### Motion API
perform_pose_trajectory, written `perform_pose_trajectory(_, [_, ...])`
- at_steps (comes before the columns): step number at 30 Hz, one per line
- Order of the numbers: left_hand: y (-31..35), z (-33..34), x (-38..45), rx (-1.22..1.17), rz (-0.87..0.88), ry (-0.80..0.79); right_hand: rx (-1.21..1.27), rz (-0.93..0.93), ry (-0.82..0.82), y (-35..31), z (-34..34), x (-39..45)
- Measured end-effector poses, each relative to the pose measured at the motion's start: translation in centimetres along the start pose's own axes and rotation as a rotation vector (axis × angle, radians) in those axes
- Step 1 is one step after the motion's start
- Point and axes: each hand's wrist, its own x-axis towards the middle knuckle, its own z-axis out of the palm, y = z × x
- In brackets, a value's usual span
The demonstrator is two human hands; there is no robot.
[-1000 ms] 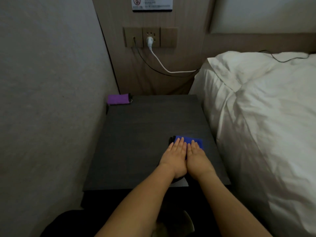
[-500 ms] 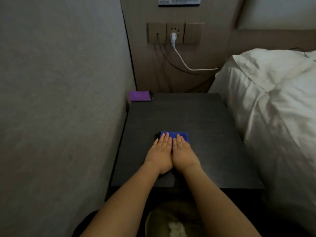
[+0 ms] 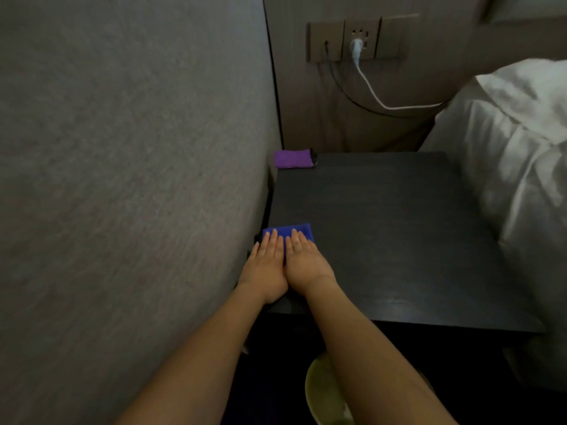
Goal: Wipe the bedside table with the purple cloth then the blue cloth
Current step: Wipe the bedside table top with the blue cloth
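At the counter's left edge, both hands, left and right, press flat, fingers straight, on the blue cloth; the purple cloth lies aside, so wiping looks nearly finished

A folded blue cloth lies flat at the dark tabletop's near left edge; a folded purple cloth sits in its far left corner.

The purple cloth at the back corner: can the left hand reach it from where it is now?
Probably yes. The left hand presses flat on the blue cloth, and only bare table lies between it and the purple cloth.
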Motion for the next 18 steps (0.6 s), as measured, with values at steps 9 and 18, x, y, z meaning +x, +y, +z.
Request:
perform_pose_trajectory(9, [0.3,0.7,-2.2,-0.004,-0.072,-0.011,0.021,-0.096,-0.02,-0.4,0.7,-1.3])
perform_pose_trajectory(18, [5.6,0.4,-2.9,-0.006,-0.05,-0.035,0.004,-0.112,-0.004,4.1,0.7,-4.2])
